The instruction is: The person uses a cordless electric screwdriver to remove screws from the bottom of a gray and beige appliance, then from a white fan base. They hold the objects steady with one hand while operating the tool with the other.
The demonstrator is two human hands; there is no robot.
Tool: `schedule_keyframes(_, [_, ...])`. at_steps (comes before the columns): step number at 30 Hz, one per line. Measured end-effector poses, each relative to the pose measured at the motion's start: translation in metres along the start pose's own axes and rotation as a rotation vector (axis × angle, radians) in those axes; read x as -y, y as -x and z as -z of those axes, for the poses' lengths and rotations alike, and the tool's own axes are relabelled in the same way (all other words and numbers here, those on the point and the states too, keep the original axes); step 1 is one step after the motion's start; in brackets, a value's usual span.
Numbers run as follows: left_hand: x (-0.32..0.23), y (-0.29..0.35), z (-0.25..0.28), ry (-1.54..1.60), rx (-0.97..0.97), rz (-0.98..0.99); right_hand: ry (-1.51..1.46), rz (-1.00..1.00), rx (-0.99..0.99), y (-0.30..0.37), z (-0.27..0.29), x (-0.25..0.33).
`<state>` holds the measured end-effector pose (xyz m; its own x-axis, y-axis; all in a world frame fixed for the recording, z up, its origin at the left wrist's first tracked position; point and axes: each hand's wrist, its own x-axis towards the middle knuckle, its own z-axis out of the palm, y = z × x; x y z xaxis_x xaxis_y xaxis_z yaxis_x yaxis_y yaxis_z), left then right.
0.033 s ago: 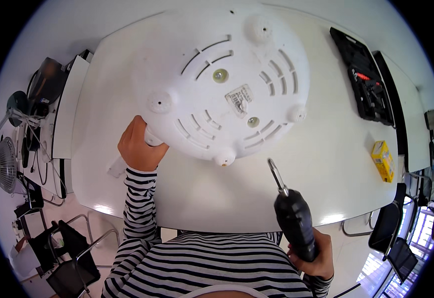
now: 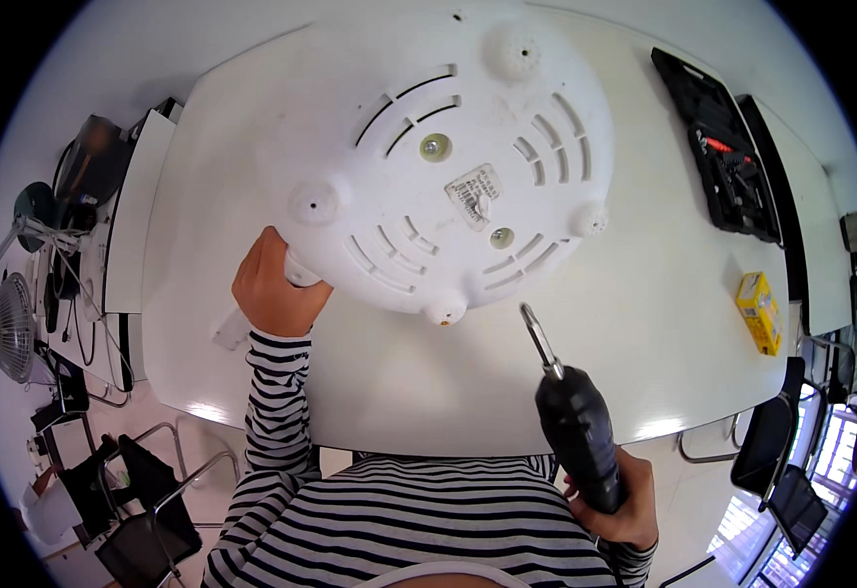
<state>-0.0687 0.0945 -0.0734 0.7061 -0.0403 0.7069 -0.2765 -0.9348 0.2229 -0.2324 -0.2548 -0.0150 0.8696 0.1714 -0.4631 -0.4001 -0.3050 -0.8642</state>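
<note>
A large white plastic appliance is held up in front of me with its vented underside facing me. It has knobby feet, a small worn label and two recessed screws. My left hand is closed round a small tab on its lower left rim; some fingers are hidden behind it. In my right hand is a black power screwdriver, held by its lower end. Its long metal bit points up and left, ending just below the appliance's lower edge, apart from it.
The white table spreads underneath. An open black tool case with red and dark tools lies far right, and a yellow box stands nearer. A small clear piece rests beside my left wrist. Chairs and a desk fan flank the table.
The screwdriver has shifted slightly left and up in my right hand. My left hand and the appliance are almost unmoved.
</note>
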Motion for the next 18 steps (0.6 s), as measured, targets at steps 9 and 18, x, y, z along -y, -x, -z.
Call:
schedule_keyframes(9, [-0.003,0.009,0.001,-0.057,-0.012,-0.049,-0.009,0.056,-0.037,-0.004,-0.028,0.007])
schedule_keyframes(18, [-0.019,0.013,0.005,-0.145,-0.032,0.019,-0.24,0.072,-0.044,0.002,-0.041,0.003])
